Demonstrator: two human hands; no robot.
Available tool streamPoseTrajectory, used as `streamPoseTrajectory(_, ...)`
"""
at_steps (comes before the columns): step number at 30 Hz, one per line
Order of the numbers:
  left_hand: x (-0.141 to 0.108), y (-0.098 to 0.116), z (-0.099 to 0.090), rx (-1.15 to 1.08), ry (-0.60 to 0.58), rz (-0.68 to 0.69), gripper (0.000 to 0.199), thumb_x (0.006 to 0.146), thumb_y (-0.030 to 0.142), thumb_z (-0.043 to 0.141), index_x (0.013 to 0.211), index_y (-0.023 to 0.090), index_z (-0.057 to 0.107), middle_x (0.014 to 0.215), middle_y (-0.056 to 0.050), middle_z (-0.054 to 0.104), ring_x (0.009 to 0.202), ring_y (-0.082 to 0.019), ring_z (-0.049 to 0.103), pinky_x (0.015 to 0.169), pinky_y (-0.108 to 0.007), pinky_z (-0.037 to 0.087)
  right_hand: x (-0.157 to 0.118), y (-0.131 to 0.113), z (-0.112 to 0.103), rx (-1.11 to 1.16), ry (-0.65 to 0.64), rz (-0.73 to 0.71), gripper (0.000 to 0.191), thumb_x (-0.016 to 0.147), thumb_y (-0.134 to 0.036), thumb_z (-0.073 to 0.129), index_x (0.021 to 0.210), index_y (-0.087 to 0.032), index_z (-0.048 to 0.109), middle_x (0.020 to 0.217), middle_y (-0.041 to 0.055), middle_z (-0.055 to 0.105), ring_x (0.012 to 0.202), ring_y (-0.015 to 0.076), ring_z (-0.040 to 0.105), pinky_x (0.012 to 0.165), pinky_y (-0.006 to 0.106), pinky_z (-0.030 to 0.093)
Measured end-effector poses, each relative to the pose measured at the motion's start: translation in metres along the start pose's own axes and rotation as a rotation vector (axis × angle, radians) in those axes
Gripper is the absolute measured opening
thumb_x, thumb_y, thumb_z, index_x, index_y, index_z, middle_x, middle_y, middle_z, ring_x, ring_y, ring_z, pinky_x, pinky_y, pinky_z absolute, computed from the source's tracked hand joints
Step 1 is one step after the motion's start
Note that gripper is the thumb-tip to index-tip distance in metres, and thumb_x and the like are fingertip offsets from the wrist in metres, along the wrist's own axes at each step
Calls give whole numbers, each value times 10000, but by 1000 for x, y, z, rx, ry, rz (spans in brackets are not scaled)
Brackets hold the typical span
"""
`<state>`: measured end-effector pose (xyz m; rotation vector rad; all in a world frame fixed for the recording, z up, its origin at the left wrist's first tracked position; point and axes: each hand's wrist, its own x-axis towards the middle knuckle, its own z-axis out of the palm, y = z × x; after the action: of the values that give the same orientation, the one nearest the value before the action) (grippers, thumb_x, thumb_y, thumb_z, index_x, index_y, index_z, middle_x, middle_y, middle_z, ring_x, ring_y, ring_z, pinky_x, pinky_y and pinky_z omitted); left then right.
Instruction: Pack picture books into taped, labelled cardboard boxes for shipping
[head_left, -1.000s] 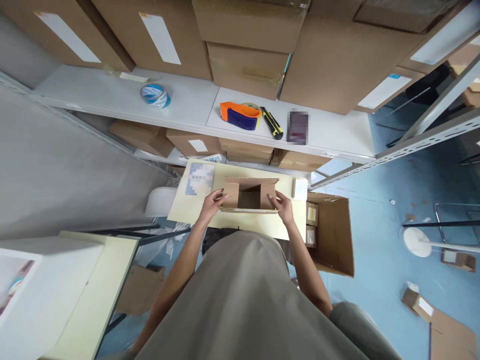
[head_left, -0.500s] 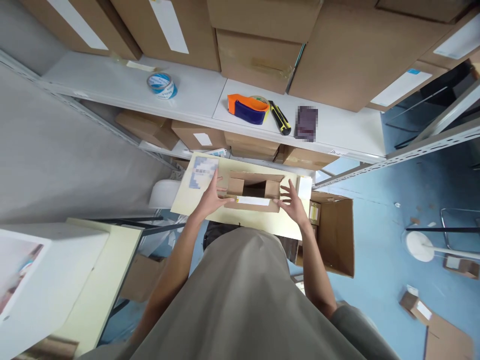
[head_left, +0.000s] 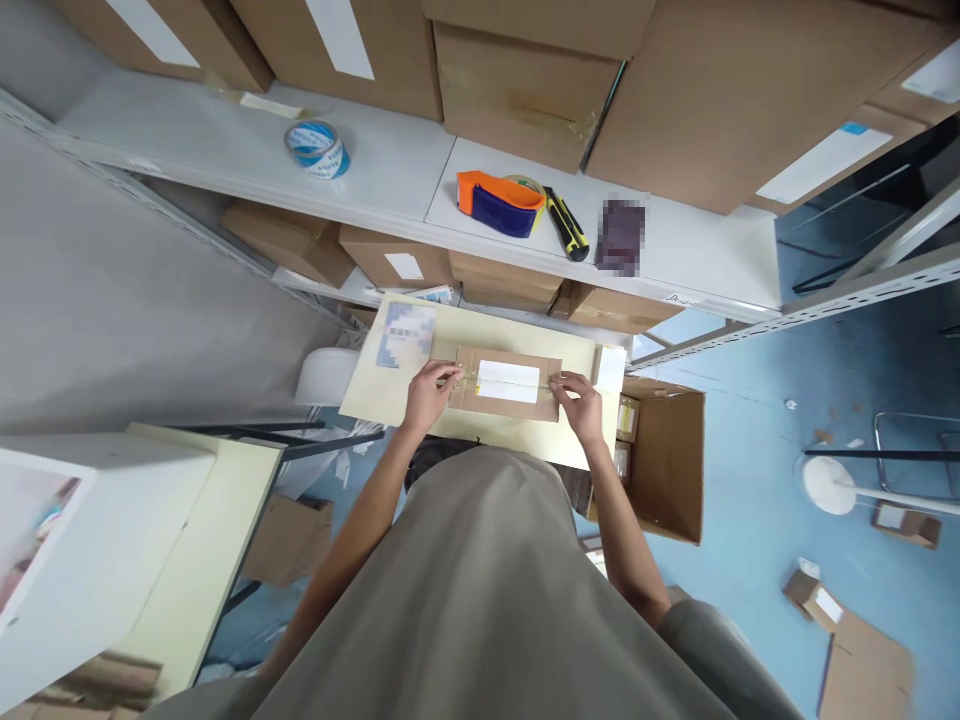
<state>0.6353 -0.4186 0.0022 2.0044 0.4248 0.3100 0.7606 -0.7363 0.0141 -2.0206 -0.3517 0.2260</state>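
Observation:
A small brown cardboard box (head_left: pixel 499 408) lies on the pale yellow table, its top flaps folded down to meet in a seam along the middle. A white label (head_left: pixel 517 390) covers the middle of the top, and the seam runs across it. At the box's left end, my left hand (head_left: pixel 429 394) pinches the flaps near the seam with curled fingers. My right hand (head_left: pixel 582 404) does the same at the right end, thumb and fingers closed on the edge. The fingertips partly hide both seam ends.
The table (head_left: pixel 375 385) holds a blue-and-white printed sheet (head_left: pixel 406 335) at left and a white box (head_left: pixel 609 368) at right. On the shelf ahead are a tape roll (head_left: pixel 317 150), an orange-and-blue tape dispenser (head_left: pixel 501 203) and a utility knife (head_left: pixel 567 224). A large open carton (head_left: pixel 667 460) stands at right.
The box's top has gone from open to closed, with the flaps now meeting. Both hands have moved from spread fingers at the sides to a pinch at the seam ends.

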Motion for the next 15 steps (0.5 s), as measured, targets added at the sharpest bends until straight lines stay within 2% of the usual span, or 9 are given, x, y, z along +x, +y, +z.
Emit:
streamPoseTrajectory(2,3,-6,5,-94,30,-90,266,934,489,720,984,235,779,1135,-92,745,1032,-242,743,960,-400,628,3,4,4,75,18,98,570,899,-741,695,1118,-224,791,1234,137,772,1107,304,761,975,505,671)
streamPoseTrajectory(4,10,-16,5,-232,14,-240,383,830,491,835,1081,217,744,1158,-105,752,1003,-242,751,969,-422,622,8,9,3,136,18,224,758,796,-778,775,1294,-210,709,1271,167,762,1069,314,769,963,529,662)
streamPoseTrajectory(7,19,-32,1,-442,-76,-492,753,700,472,953,1334,212,640,1272,-149,739,1109,-272,752,1003,-443,606,14,19,-5,196,-43,368,1032,680,-782,868,1483,-197,591,1449,238,677,1247,363,720,1054,545,613)
streamPoseTrajectory(9,23,-41,-2,-538,-186,-598,868,695,497,965,1429,221,593,1353,-182,714,1224,-309,726,1044,-455,589,17,25,-10,233,-145,428,1028,696,-776,869,1506,-206,591,1546,246,611,1379,376,651,1143,543,557)
streamPoseTrajectory(11,24,-47,-4,-574,-254,-625,913,707,526,960,1477,225,572,1434,-203,676,1308,-334,691,1086,-465,569,19,29,-12,252,-217,453,998,724,-781,851,1504,-209,604,1578,240,590,1424,378,621,1177,547,529)
streamPoseTrajectory(12,24,-48,-5,-569,-251,-615,934,706,530,960,1493,222,561,1472,-210,652,1341,-339,672,1112,-469,554,19,30,-12,252,-222,445,996,726,-785,846,1498,-203,609,1577,241,592,1426,381,622,1178,548,527)
streamPoseTrajectory(15,24,-47,-5,-475,-170,-543,981,691,515,967,1520,211,538,1554,-225,590,1418,-351,614,1172,-492,507,17,27,-9,177,-125,364,1000,703,-807,836,1450,-172,638,1533,254,627,1370,397,661,1129,558,565)
